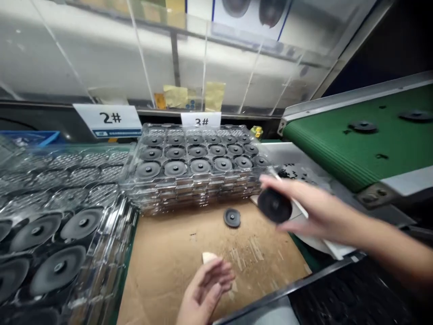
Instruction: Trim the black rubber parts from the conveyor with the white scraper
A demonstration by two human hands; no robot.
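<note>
My right hand (pixel 309 203) grips a round black disc (pixel 274 205) with a small raised centre, between thumb and fingers, raised over the right side of the cardboard. It is slightly blurred. Below and to its left, another dark disc (pixel 232 218) lies flat on the cardboard sheet (pixel 162 262). Near the front, my left hand (pixel 210 286) is loosely curled with thumb and fingers apart, nothing visible between them. A cream-coloured piece (pixel 209 257) shows at its fingertips; whether it is worn on a finger I cannot tell.
Behind the cardboard, stacked clear trays (pixel 199 180) hold rows of discs. More clear trays (pixel 108 230) with larger discs stand at left. A green conveyor belt (pixel 338 135) at right carries discs. Small black bits lie on a white surface (pixel 284 151). A dark tray (pixel 352 289) sits front right.
</note>
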